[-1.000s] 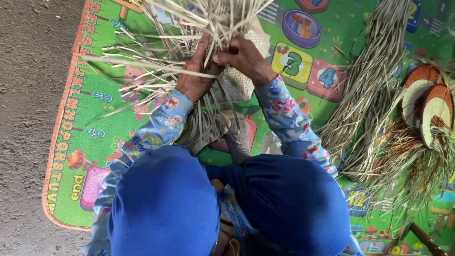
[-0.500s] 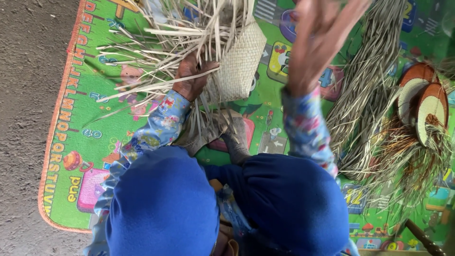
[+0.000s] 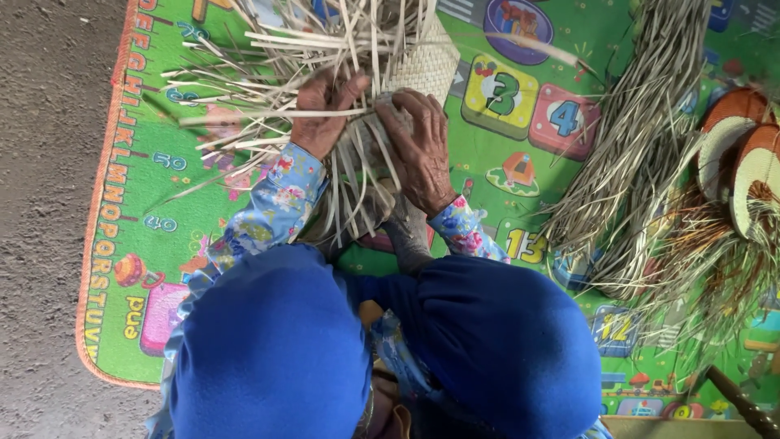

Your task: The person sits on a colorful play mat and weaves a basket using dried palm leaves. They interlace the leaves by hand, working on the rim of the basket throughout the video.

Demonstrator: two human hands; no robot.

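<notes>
A half-woven mat of pale straw strips (image 3: 422, 65) lies on the play mat ahead of my knees, with many loose strip ends (image 3: 268, 89) fanning out to the left and toward me. My left hand (image 3: 323, 110) grips a bunch of these strips at the woven edge. Beside it, my right hand (image 3: 418, 150) presses down on the weave, fingers curled around strips. Both sleeves are blue with a flower print. My knees, in blue cloth (image 3: 496, 341), fill the lower part of the view.
A green children's play mat (image 3: 154, 219) with coloured pictures covers the ground; bare grey floor (image 3: 41, 203) lies left of it. A bundle of dry straw (image 3: 642, 154) lies at the right, next to round woven pieces (image 3: 747, 162) in orange and white.
My right hand, raised high half a second ago, has come back down onto the weave next to my left hand. The left hand has stayed on the strips.
</notes>
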